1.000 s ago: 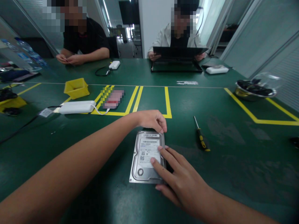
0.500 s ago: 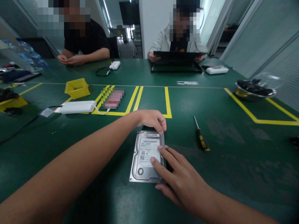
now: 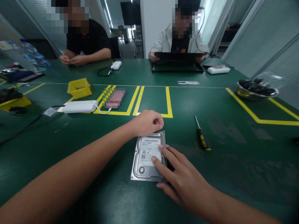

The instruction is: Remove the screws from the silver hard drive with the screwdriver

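Observation:
A silver hard drive (image 3: pixel 146 161) with a white label lies flat on the green table (image 3: pixel 233 161). My left hand (image 3: pixel 146 122) is curled over the drive's far edge, fingers bent and pinched together near its top corner. My right hand (image 3: pixel 179 177) lies on the drive's right side, fingers stretched out and resting on the label and the right edge. A screwdriver (image 3: pixel 201 136) with a black and yellow handle lies on the table to the right of the drive, apart from both hands.
Yellow tape lines (image 3: pixel 168 102) mark boxes on the table. A yellow bin (image 3: pixel 78 88), a white power strip (image 3: pixel 79 106) and a metal bowl (image 3: pixel 257 90) stand further off. Two people sit at the far side, one holding a black tray (image 3: pixel 177 62).
My left hand has drawn back slightly and closed its fingers at the drive's far edge. The drive and my right hand have hardly moved.

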Action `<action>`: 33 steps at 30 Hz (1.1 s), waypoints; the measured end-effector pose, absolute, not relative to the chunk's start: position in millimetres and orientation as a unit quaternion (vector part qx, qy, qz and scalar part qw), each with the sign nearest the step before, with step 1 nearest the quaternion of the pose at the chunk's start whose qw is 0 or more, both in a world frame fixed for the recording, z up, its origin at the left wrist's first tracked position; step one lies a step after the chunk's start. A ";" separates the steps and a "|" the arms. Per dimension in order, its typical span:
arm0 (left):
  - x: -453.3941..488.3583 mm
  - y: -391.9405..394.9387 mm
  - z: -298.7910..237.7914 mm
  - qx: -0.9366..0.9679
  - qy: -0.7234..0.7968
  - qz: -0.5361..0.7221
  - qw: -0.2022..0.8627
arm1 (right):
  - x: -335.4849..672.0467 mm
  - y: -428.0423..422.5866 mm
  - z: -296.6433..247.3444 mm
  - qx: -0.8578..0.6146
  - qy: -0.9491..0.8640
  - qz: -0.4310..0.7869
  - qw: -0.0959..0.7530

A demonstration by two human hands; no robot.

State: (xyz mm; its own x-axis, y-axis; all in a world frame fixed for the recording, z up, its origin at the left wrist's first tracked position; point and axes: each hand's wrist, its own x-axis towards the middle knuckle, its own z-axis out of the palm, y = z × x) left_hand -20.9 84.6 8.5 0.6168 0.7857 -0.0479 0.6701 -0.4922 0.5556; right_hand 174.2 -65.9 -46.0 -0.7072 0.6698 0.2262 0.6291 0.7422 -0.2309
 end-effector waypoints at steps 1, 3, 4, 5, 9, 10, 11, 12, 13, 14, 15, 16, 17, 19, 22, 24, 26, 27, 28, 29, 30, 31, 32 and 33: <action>-21.5 74.8 10.4 0.867 0.429 0.117 0.226 | 174.1 -66.0 -46.0 -0.352 -0.921 0.069 0.149; -22.5 54.9 12.6 0.878 0.441 0.122 0.142 | 174.0 -66.2 -45.5 -0.348 -0.923 0.067 0.152; -23.0 45.6 12.9 0.882 0.444 0.120 0.106 | 174.1 -66.1 -44.9 -0.344 -0.924 0.065 0.156; -23.5 37.4 12.6 0.882 0.450 0.115 0.078 | 174.5 -65.8 -43.9 -0.340 -0.924 0.061 0.165; -25.3 16.8 6.6 0.877 0.467 0.102 0.051 | 180.8 -60.8 -37.4 -0.333 -0.913 0.038 0.235; -25.8 14.7 4.2 0.876 0.468 0.106 0.053 | 184.0 -58.2 -35.5 -0.338 -0.906 0.025 0.254; -26.3 13.4 1.8 0.874 0.469 0.112 0.056 | 188.0 -54.9 -33.7 -0.347 -0.898 0.004 0.271; -26.8 12.8 -0.6 0.873 0.470 0.117 0.060 | 192.6 -51.2 -32.0 -0.362 -0.888 -0.025 0.282; -27.3 12.6 -2.8 0.872 0.470 0.121 0.063 | 197.8 -47.2 -30.3 -0.383 -0.880 -0.058 0.276; -27.8 12.6 -4.7 0.871 0.470 0.123 0.067 | 203.3 -43.2 -28.7 -0.409 -0.872 -0.095 0.254; -28.3 12.8 -6.2 0.871 0.470 0.126 0.069 | 208.8 -39.3 -27.2 -0.440 -0.861 -0.131 0.217; -28.8 13.1 -7.3 0.871 0.469 0.129 0.069 | 214.1 -35.7 -25.6 -0.475 -0.848 -0.162 0.170; -29.2 13.4 -8.1 0.872 0.467 0.132 0.069 | 219.0 -32.4 -24.1 -0.508 -0.832 -0.187 0.121; -29.8 14.2 -8.7 0.875 0.461 0.135 0.069 | 226.7 -27.3 -21.2 -0.564 -0.798 -0.212 0.030; -30.0 15.3 -8.7 0.877 0.456 0.130 0.077 | 233.6 -22.7 -18.3 -0.614 -0.761 -0.205 -0.051; -30.1 15.6 -8.8 0.878 0.454 0.128 0.079 | 235.9 -21.0 -17.9 -0.637 -0.744 -0.191 -0.068; -30.2 15.4 -9.2 0.879 0.453 0.127 0.078 | 237.0 -20.0 -18.8 -0.653 -0.734 -0.173 -0.072; -30.3 15.2 -9.5 0.879 0.453 0.127 0.077 | 237.0 -19.7 -19.5 -0.659 -0.731 -0.160 -0.073; -30.4 15.0 -9.9 0.879 0.453 0.127 0.076 | 236.6 -19.5 -20.3 -0.663 -0.730 -0.146 -0.075; -30.6 14.9 -10.2 0.878 0.454 0.128 0.075 | 235.8 -19.3 -21.0 -0.666 -0.730 -0.132 -0.080; -31.0 14.8 -10.6 0.878 0.455 0.129 0.074 | 234.6 -19.2 -21.4 -0.667 -0.730 -0.120 -0.087; -31.4 14.8 -11.0 0.878 0.454 0.131 0.074 | 233.4 -19.0 -21.5 -0.668 -0.730 -0.111 -0.094; -31.9 15.1 -11.5 0.879 0.452 0.134 0.074 | 232.3 -18.7 -21.3 -0.669 -0.729 -0.104 -0.098; -32.6 15.5 -12.0 0.880 0.449 0.136 0.074 | 231.7 -18.2 -20.6 -0.670 -0.729 -0.100 -0.099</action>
